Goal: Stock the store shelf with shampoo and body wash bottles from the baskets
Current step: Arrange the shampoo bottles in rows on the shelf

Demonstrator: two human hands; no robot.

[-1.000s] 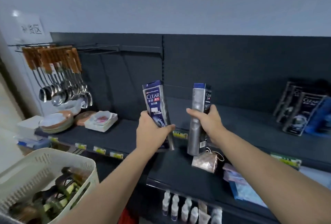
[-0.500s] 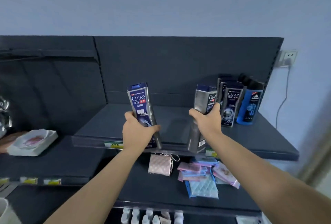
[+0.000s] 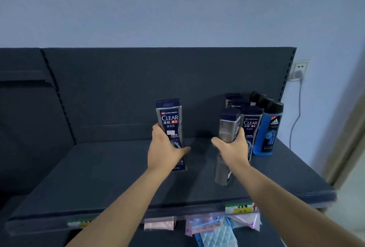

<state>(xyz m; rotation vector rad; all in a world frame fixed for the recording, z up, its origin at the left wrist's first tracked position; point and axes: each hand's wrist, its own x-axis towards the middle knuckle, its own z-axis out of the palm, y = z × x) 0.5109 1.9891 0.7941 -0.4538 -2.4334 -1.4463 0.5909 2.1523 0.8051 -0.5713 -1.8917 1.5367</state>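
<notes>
Head view: fingers of our left hand curl round a CLEAR bottle. Our right hand grips a grey bottle. Both are over the shelf middle, perhaps touching down. Sliding right carelessly could topple the right-edge row.

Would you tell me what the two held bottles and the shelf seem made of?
Clear bottle, held by the left hand: glossy plastic, by its sheen. Grey bottle, in the right hand: likely silvery plastic. Shelf: probably matt painted metal, slotted uprights.
</notes>
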